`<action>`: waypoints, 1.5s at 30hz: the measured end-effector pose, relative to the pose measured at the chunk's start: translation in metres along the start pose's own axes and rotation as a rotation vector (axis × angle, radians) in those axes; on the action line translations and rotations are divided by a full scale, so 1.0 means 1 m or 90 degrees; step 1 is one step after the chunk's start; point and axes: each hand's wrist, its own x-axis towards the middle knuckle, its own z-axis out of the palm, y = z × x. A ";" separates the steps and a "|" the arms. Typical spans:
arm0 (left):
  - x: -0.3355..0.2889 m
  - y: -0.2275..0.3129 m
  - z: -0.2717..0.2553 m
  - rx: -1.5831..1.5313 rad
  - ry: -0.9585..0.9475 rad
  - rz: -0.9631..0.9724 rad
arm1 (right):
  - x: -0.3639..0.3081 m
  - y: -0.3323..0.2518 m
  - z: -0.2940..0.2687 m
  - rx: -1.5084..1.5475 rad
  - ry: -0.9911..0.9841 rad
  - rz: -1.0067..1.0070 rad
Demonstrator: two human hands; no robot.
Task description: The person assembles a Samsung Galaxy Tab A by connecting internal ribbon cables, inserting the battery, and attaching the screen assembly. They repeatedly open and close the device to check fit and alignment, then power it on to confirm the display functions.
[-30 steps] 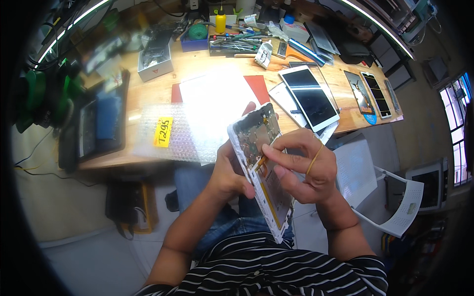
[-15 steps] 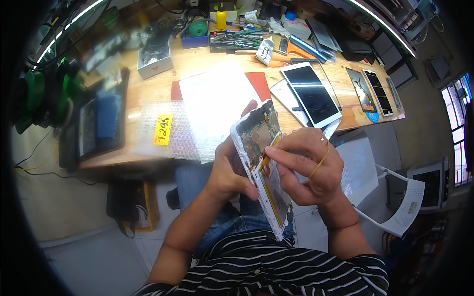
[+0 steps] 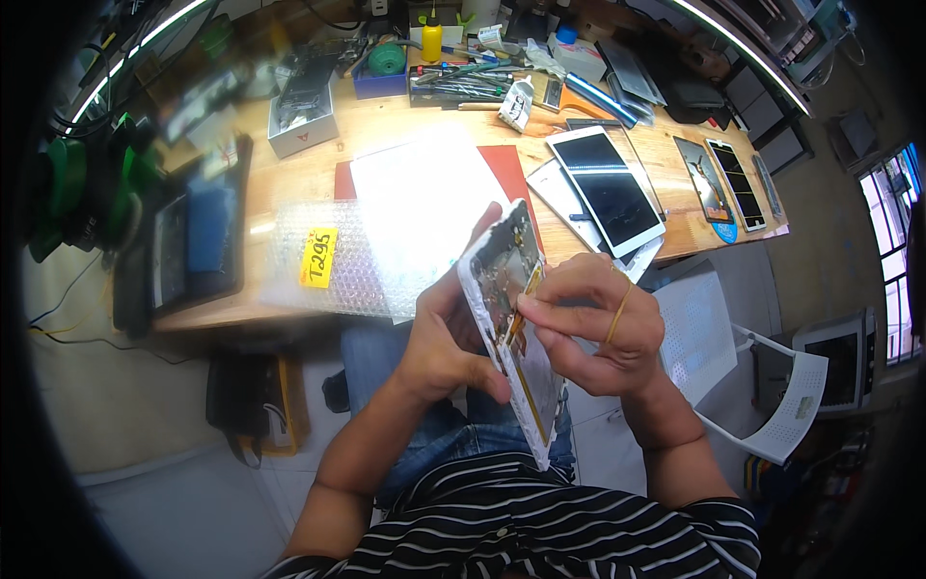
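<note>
My left hand (image 3: 439, 359) grips the edge of an opened white-framed tablet (image 3: 494, 275), tilted steeply above my lap. Bare circuit board shows in its upper half, and a yellow strip (image 3: 532, 386) runs down its lower half. My right hand (image 3: 608, 323) is closed at the tablet's middle, fingertips against the inside beside an orange ribbon cable (image 3: 517, 326). Whatever lies between those fingertips is hidden. A thin yellow band (image 3: 617, 314) loops around the right hand's fingers.
On the wooden bench (image 3: 309, 174) lie white paper (image 3: 415, 193), bubble wrap (image 3: 280, 246) with a yellow label, a white tablet (image 3: 608, 183) and a black tablet (image 3: 217, 227). Tools (image 3: 468, 82) crowd the back. A white chair (image 3: 699, 333) stands at the right.
The tablet has turned slightly more edge-on, so less of its board shows. My right hand has shifted a little left with it, fingertips still at the tablet's middle.
</note>
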 end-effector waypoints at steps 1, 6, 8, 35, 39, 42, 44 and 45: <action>0.001 0.001 0.000 0.007 0.005 0.005 | -0.002 0.001 0.004 0.005 0.016 0.020; 0.003 0.002 0.000 -0.099 -0.035 0.025 | -0.006 0.003 0.011 0.001 0.071 0.016; 0.001 0.002 0.001 -0.099 -0.030 0.019 | -0.005 0.002 0.010 -0.010 0.067 0.000; -0.021 -0.015 -0.015 -0.161 0.044 -0.052 | -0.003 0.001 0.010 -0.099 0.017 -0.016; -0.017 -0.019 -0.008 -0.149 0.045 -0.009 | -0.003 0.005 0.009 -0.104 0.033 -0.039; -0.017 -0.019 -0.005 -0.164 0.043 -0.018 | -0.004 0.006 0.010 -0.098 0.043 -0.042; -0.019 -0.019 -0.005 -0.177 0.040 -0.026 | -0.004 0.006 0.009 -0.094 0.040 -0.048; -0.019 -0.019 -0.005 -0.180 0.052 -0.032 | -0.004 0.005 0.008 -0.107 0.030 -0.053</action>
